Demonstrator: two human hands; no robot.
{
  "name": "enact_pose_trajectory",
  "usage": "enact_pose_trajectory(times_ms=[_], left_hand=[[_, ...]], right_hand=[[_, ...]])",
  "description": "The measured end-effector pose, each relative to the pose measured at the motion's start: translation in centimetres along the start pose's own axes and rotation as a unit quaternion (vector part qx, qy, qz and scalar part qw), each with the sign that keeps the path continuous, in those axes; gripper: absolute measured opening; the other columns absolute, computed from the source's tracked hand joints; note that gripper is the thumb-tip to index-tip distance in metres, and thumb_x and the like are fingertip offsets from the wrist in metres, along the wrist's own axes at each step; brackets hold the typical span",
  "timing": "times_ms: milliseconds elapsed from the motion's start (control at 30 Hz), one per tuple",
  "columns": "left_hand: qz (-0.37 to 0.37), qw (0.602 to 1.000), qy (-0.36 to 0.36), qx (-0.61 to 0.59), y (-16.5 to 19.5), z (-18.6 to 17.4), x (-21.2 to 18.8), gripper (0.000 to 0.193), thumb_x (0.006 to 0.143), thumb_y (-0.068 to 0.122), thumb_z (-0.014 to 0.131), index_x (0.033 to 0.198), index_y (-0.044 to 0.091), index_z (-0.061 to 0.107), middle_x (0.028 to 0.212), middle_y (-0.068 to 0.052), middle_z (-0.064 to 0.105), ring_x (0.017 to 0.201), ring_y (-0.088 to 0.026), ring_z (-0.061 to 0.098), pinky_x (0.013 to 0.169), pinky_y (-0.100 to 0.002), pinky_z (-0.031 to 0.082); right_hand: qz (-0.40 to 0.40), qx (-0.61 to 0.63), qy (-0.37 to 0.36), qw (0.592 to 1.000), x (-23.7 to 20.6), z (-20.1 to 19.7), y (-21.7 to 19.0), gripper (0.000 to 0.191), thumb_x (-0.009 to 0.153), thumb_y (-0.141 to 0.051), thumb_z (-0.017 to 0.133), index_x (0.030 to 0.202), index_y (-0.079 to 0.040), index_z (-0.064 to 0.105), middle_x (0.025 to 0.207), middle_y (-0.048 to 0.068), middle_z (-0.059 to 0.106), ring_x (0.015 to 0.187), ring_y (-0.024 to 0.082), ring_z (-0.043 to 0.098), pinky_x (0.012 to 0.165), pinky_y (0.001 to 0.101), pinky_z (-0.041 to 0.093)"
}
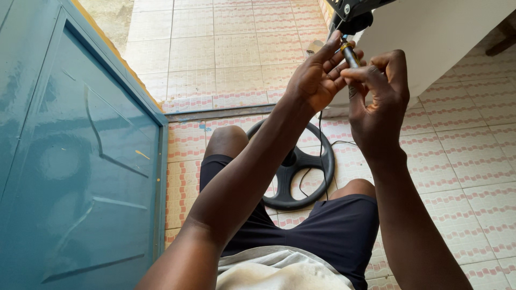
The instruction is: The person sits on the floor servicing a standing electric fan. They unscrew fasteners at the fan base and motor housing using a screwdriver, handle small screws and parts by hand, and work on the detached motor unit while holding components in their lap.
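Between both hands [349, 75], small dark connector [350, 54], half-hidden.

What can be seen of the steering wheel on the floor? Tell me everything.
The steering wheel is black, matte like plastic or rubber, with a round rim and broad spokes meeting at a central hub. It lies flat on the patterned tiled floor between the person's knees. A thin black cable runs across its right side. The left forearm hides part of it. Neither hand touches it.
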State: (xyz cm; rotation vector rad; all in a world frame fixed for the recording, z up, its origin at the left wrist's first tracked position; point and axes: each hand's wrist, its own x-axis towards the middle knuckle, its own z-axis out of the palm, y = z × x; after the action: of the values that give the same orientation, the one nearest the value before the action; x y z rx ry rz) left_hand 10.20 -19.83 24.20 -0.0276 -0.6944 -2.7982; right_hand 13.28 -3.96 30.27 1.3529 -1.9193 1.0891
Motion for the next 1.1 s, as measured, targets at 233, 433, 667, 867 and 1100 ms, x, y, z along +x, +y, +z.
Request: enact_pose_trajectory(times_ms=[233, 433, 667, 867, 1100], left_hand=[[0.0, 0.99, 0.003, 0.141, -0.1, 1.2, -2.3, 0.055, 0.097, 0.044, 0.073, 0.125, -0.003, 0.065, 0.101, -0.007, 0.065, 0.088, -0.016, 0.065, 0.075, -0.031, 0.059], [-0.017, 0.992, 0.01, 0.123, -0.3, 1.4, -2.6, 0.04, 0.099, 0.04, 0.067, 0.125, 0.01, 0.07, 0.097, 0.002, 0.068, 0.087, -0.008, 0.062, 0.074, -0.026, 0.049], [0.005, 0.993, -0.041, 0.107, -0.2, 0.6, -2.8, 0.038, 0.106, 0.037, 0.065, 0.129, 0.007, 0.07, 0.099, 0.003, 0.066, 0.087, -0.007, 0.058, 0.071, -0.025, 0.046], [-0.032, 0.999, -0.002, 0.024, -0.6, 1.0, -4.0, 0.037, 0.097, 0.035, 0.066, 0.125, 0.01, 0.063, 0.1, 0.0, 0.069, 0.091, -0.01, 0.067, 0.081, -0.031, 0.059], [-0.035, 0.998, -0.043, 0.007, -1.0, 1.3, -4.1, 0.027, 0.105, 0.028, 0.067, 0.121, 0.006, 0.066, 0.101, -0.003, 0.068, 0.09, -0.011, 0.067, 0.08, -0.03, 0.057]], right_hand=[[-0.004, -0.045, -0.019, 0.999, 0.1, -0.6, -0.2, 0.043, 0.086, 0.021, 0.065, 0.106, -0.016, 0.072, 0.112, 0.007, 0.043, 0.106, 0.019, 0.054, 0.075, 0.0312, 0.049], [0.046, 0.097, 0.063, 0.992, -0.7, 0.1, -0.4, 0.039, 0.109, -0.012, 0.07, 0.137, -0.004, 0.044, 0.117, 0.01, 0.052, 0.107, 0.013, 0.059, 0.085, 0.0257, 0.053], [0.111, 0.109, 0.07, 0.985, -0.9, 0.2, 0.2, 0.027, 0.121, -0.022, 0.073, 0.112, -0.003, 0.056, 0.093, 0.004, 0.067, 0.082, 0.009, 0.069, 0.074, 0.0204, 0.056], [0.051, 0.019, 0.047, 0.997, -0.8, -0.6, -0.8, 0.013, 0.116, -0.01, 0.075, 0.117, -0.003, 0.065, 0.105, 0.007, 0.061, 0.089, 0.013, 0.062, 0.075, 0.0253, 0.05], [0.028, -0.023, 0.014, 0.999, -0.2, -1.0, -1.8, 0.013, 0.111, -0.005, 0.072, 0.123, -0.01, 0.072, 0.11, 0.01, 0.048, 0.098, 0.016, 0.055, 0.075, 0.0273, 0.051]])
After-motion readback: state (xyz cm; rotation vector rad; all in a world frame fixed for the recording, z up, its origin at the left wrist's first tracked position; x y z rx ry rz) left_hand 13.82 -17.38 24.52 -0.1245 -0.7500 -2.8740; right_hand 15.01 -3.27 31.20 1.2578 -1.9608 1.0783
